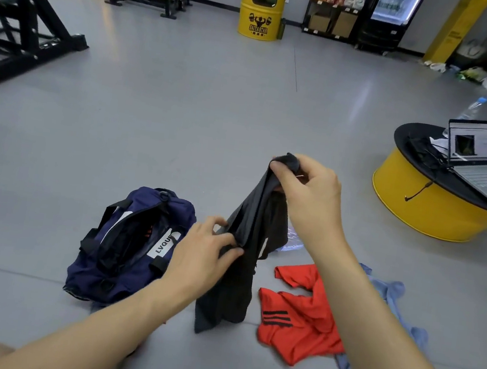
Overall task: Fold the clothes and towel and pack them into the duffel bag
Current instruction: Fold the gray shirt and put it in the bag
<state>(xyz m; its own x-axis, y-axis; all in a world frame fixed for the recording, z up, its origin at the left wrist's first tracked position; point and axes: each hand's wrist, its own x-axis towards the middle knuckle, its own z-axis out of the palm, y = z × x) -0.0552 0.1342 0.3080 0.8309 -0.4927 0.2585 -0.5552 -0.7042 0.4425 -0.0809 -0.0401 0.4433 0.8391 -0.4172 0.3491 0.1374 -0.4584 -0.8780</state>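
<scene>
Now, nearest the camera: both bare forearms are reaching forward over the grey floor [183, 114].

- Left hand [204, 259]: fingers are curling round a fold of the black garment [231, 291] about midway down its length, thumb pressing on the cloth.
- Right hand [311, 199]: raised higher, pinching the bunched top end of the same garment between thumb and fingers.
- The black garment is hanging between the two hands, lifted off the floor at the top. Whether its lower end is touching the floor cannot be told.
- A red shirt [301, 322] with black stripes is lying crumpled on the floor just to the right of the black garment, partly hidden under the right forearm.
- A light blue garment [391, 296] is lying beside and partly beneath the red shirt, on its right.
- The navy duffel bag [122, 249] is sitting on the floor to the left of the hands, top gaping open, black straps lying slack across it.
- A piece of clear plastic [291, 243] is lying on the floor just behind the black garment.

Further off, right: a low round yellow table [428, 208] with a black top is carrying an open laptop [480, 166]. Left: black gym equipment [24, 25] is standing on the floor. Along the back wall a yellow drum [260, 10], a snack shelf [333, 7] and a lit drinks fridge [392, 12] are standing.
</scene>
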